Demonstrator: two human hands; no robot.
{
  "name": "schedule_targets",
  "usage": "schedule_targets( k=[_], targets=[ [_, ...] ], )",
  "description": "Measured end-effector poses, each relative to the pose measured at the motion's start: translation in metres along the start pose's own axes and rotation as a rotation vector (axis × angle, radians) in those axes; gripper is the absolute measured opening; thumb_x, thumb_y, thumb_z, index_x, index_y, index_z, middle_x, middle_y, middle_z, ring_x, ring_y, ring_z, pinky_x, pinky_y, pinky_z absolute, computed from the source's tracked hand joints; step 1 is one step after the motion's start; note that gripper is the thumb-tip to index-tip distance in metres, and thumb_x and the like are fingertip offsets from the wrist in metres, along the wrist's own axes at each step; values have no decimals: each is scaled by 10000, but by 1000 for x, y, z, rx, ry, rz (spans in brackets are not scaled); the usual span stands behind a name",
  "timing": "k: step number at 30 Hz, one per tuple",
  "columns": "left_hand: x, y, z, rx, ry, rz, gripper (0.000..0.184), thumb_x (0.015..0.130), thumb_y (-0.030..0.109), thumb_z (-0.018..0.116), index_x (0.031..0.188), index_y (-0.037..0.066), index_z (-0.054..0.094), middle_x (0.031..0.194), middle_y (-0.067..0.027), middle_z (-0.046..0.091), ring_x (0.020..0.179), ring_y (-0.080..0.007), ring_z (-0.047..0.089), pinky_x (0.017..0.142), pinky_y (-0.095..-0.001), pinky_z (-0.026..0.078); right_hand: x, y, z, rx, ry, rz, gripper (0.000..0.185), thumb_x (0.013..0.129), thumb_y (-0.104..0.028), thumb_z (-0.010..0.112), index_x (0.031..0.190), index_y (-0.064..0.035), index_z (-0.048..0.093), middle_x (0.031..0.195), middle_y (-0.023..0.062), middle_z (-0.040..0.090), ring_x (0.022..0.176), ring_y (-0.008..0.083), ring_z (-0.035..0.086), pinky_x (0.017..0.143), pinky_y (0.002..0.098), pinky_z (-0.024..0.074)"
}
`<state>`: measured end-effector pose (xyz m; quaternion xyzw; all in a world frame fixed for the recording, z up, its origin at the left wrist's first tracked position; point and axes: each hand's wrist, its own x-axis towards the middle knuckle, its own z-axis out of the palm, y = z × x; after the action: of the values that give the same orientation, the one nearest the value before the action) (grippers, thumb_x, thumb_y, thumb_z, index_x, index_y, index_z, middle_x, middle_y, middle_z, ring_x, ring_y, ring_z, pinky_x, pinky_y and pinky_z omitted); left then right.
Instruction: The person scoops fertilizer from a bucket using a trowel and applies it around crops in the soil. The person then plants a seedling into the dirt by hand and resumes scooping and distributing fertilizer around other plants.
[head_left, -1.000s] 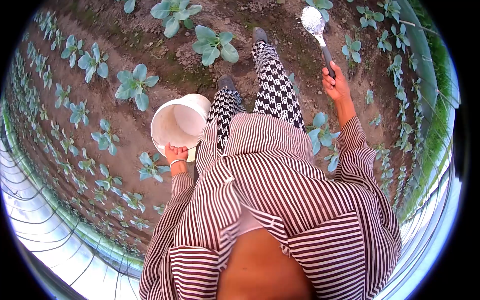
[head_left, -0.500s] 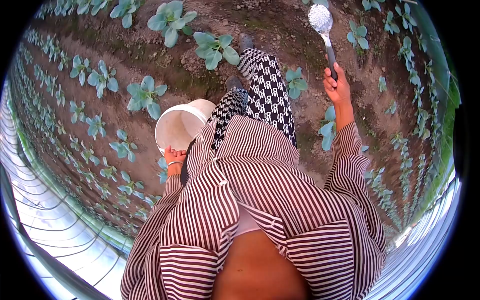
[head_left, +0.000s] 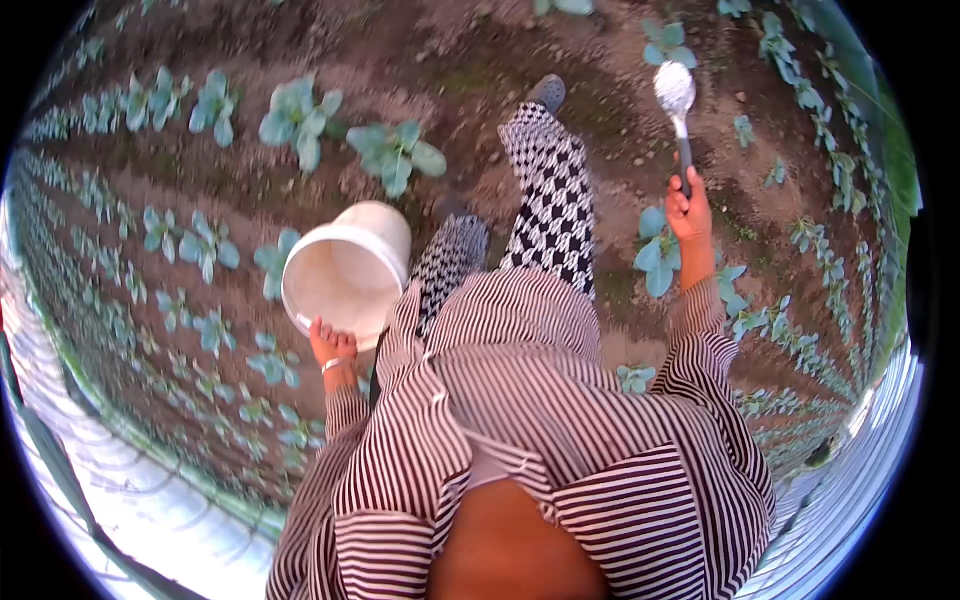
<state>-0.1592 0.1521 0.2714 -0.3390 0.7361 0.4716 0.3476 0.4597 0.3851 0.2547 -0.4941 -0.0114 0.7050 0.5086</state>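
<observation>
My right hand is wrapped around the dark handle of a large spoon, held out to the right over the soil. White granules fill the spoon's bowl. On the other side, my left hand grips the near rim or handle of a white bucket; which of these it grips I cannot tell. The bucket hangs tilted beside my leg, its mouth facing me. Pale inner walls show, but the bottom and any contents are not distinct. A leafy blue-green plant stands just beyond the spoon.
Rows of young cabbage-like plants run across the brown soil on both sides. One plant grows close to my right forearm. My shoe is on the ground ahead. Pale sheeting curves along the outer edges.
My legs have moved apart in a step, with one foot further forward. The bucket's mouth has turned more toward me. The spoon, still loaded, appears lower and slightly further right.
</observation>
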Motion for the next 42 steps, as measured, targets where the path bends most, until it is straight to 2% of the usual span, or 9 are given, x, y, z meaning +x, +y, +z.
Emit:
schedule_targets(
  k=[14,15,19,22,32,36,38,39,42],
  targets=[
    [-117,-2,265,189,25,75,408,800,379,551,580,207,255,461,58,138,379,-120,174,410,-293,204,119,-124,-72,211,211,58,363,914,-280,576,1205,-77,497,743,24,544,445,33,379,382,180,303],
    [-121,-2,283,209,3,76,409,792,368,560,579,206,252,465,58,134,380,-121,171,410,-299,205,152,-107,-132,324,-44,96,289,925,-174,565,1186,-65,504,767,27,543,518,53,440,450,187,350],
    [-159,12,307,13,-31,136,385,783,297,585,568,203,281,451,60,149,369,-122,170,399,-298,205,164,-117,-122,-55,39,-44,402,914,49,482,1281,-113,477,1011,64,578,763,106,539,584,229,423],
    [-184,8,362,-118,-15,84,383,785,237,598,556,197,294,413,55,159,331,-122,146,389,-296,187,171,-152,-97,268,218,123,176,919,-264,569,1044,-142,541,750,72,596,407,77,404,331,206,317],
    [-231,7,442,-250,-291,29,398,789,240,600,529,202,301,408,63,196,326,-120,200,378,-305,230,198,-218,-48,92,171,99,188,926,-290,559,911,-118,485,718,26,557,402,47,395,308,196,301],
    [-222,-15,471,110,-558,155,292,899,368,491,694,180,401,533,38,356,411,-125,359,413,-326,369,130,-199,-64,17,-6,-21,486,930,-19,471,1396,-61,339,1220,131,526,765,97,525,637,187,445],
    [-190,20,483,213,-740,169,283,903,393,504,740,169,446,535,30,393,423,-112,368,436,-298,371,164,-179,-59,-68,23,-32,471,926,-57,507,1376,-96,376,1076,114,569,720,110,511,611,213,430],
    [-267,13,510,225,-351,23,313,866,342,546,632,179,416,447,49,304,376,-98,295,417,-283,305,163,-182,-55,34,251,86,390,911,-128,563,1283,-90,454,933,97,596,624,98,502,528,203,419],
    [-257,7,510,182,-404,19,409,850,305,561,531,179,338,399,66,207,342,-108,207,417,-284,225,209,-162,-59,242,249,131,217,868,-231,633,933,-80,491,714,55,577,424,43,398,336,177,295]
  ],
)
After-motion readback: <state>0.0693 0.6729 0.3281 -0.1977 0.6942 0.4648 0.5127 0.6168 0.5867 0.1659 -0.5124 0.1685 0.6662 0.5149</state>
